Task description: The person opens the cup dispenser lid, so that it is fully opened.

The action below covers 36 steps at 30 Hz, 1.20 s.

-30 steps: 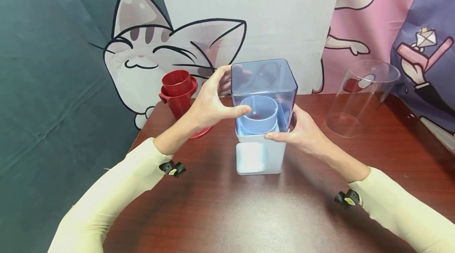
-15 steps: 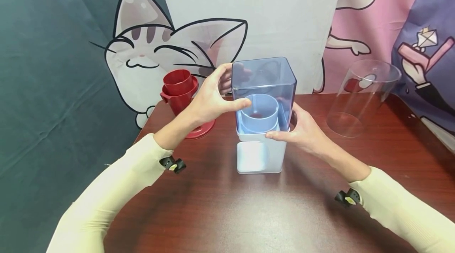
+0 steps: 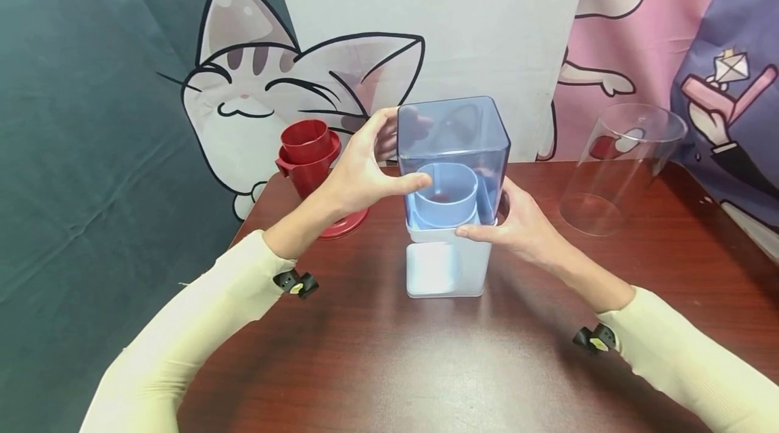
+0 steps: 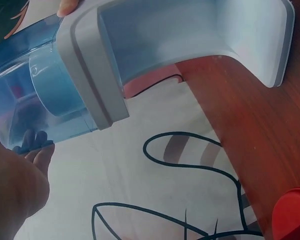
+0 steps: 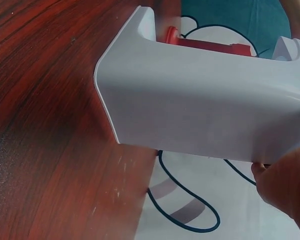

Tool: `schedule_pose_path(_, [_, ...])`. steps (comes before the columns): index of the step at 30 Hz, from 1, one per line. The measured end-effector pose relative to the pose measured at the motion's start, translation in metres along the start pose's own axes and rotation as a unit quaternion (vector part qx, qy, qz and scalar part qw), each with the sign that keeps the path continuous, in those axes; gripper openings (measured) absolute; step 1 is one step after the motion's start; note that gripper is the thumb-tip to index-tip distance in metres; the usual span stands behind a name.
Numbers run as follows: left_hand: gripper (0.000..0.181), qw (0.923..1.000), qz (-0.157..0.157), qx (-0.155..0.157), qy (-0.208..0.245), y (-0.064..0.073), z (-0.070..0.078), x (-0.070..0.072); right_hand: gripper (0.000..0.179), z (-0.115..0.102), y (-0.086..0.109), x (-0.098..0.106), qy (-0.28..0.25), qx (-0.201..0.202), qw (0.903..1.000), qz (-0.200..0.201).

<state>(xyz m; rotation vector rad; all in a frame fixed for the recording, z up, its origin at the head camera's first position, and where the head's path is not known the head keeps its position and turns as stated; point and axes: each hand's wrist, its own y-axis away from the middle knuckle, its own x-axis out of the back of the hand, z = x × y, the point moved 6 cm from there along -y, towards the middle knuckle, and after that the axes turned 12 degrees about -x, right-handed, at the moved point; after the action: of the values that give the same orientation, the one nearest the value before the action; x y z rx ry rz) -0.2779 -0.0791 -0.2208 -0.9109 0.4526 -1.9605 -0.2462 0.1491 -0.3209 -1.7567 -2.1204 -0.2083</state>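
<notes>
A white C-shaped dispenser base (image 3: 450, 269) stands upright on the table, its recessed front shown in the left wrist view. On top of it sits a square translucent blue container (image 3: 453, 125), with a round blue collar (image 3: 447, 210) visible inside its lower part. My left hand (image 3: 362, 172) grips the container, thumb across the front and fingers behind the left side. Low on the right, my right hand (image 3: 520, 223) holds the dispenser where container and base meet, its thumb at the front seam. The right wrist view shows the base's plain outer wall (image 5: 190, 100); most right-hand fingers are hidden behind it.
To the left stands a red part (image 3: 307, 162) with a cup-like top, side tabs and a round foot, partly behind my left forearm. A clear open cylinder (image 3: 608, 179) stands at the right rear. Printed cloth (image 3: 487, 27) hangs behind the brown table (image 3: 377, 365).
</notes>
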Motion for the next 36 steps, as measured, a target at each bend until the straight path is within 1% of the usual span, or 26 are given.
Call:
schedule_pose_path(4, [0.078,0.9998,0.005,0.015,0.009,0.0012,-0.0034,0.0013,0.085,0.0,-0.0004,-0.0002,0.007,0.001,1.0,0.0])
schedule_pose_path(8, [0.078,0.9996,0.008,0.025,0.008,0.0024,-0.0058,0.0019,0.085,-0.0001,-0.0004,0.0003,0.007,0.005,1.0,-0.003])
schedule_pose_path(13, [0.078,0.9997,0.012,0.019,0.008,0.0026,-0.0068,0.0019,0.084,0.0003,-0.0009,0.0002,0.001,0.008,1.0,-0.006])
schedule_pose_path(18, [0.078,0.9998,0.017,0.011,0.006,0.003,-0.0066,0.0021,0.084,0.0006,-0.0012,-0.0015,-0.019,0.009,0.9997,-0.013])
schedule_pose_path(21, [0.077,0.9997,0.02,0.009,0.013,0.0026,-0.0061,0.0017,0.084,0.001,-0.0007,-0.0013,-0.024,0.008,0.9996,-0.012])
schedule_pose_path(28, [0.072,0.9982,0.038,0.015,0.043,0.0036,-0.0046,0.0047,0.088,0.001,-0.0009,-0.0025,-0.036,0.011,0.9992,-0.016])
schedule_pose_path(31, [0.072,0.9981,0.039,0.018,0.044,0.0029,-0.0032,0.0051,0.09,0.0007,-0.0011,-0.0024,-0.04,0.015,0.999,-0.015])
schedule_pose_path(36, [0.072,0.9981,0.036,0.016,0.046,0.0031,-0.0027,0.0041,0.09,0.0012,-0.0011,-0.0021,-0.032,0.013,0.9993,-0.011])
